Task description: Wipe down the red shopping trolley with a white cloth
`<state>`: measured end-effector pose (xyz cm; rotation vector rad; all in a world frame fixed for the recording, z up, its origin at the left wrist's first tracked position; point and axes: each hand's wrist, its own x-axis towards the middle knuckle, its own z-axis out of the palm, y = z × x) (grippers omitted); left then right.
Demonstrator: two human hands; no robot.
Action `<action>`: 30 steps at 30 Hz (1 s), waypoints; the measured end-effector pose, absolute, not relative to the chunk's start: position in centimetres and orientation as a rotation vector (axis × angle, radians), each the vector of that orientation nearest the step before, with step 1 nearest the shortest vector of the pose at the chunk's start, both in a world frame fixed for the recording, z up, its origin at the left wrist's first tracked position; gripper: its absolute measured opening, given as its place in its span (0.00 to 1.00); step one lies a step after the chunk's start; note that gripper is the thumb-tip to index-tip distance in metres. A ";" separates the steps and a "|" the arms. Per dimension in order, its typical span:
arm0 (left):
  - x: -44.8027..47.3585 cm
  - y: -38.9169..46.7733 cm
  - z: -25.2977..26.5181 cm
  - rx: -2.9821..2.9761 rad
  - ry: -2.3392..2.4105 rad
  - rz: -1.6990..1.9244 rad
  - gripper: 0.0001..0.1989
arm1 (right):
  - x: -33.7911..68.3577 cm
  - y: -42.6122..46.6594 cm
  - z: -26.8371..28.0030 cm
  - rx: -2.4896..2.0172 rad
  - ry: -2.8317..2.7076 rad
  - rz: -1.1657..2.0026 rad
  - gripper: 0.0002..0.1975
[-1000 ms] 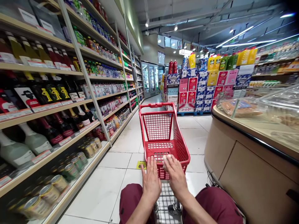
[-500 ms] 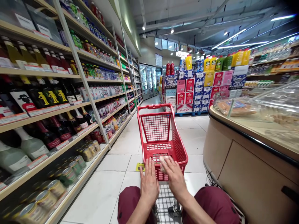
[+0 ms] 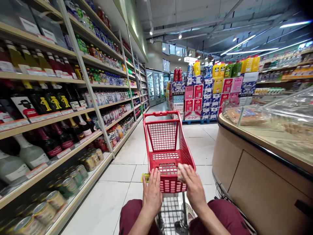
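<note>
In front of my knees stands a red plastic shopping cart, its basket holding nothing that I can see. My left hand lies flat against the near left corner of the basket, fingers stretched out. At the near right corner, my right hand presses a crumpled whitish cloth to the basket's near edge. The fingers cover part of the cloth, so its full shape is hidden. Below the basket is the cart's lower grid rack, between my legs.
Drink shelves with bottles and cans run along the left. A curved display counter with packaged food stands close on the right, cables at its foot. Stacked drink boxes rise ahead, and glass-door fridges stand farther back.
My right hand has slid right along the basket's near edge with the cloth, away from my left hand. The left hand has shifted slightly left and down, still at the left corner.
</note>
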<state>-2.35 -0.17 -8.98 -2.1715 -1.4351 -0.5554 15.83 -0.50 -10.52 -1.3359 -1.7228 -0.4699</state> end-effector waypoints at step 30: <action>3.6 2.1 -4.6 -2.445 -1.397 -0.424 0.25 | 25.0 0.3 -11.1 -1.496 -1.612 -0.007 0.24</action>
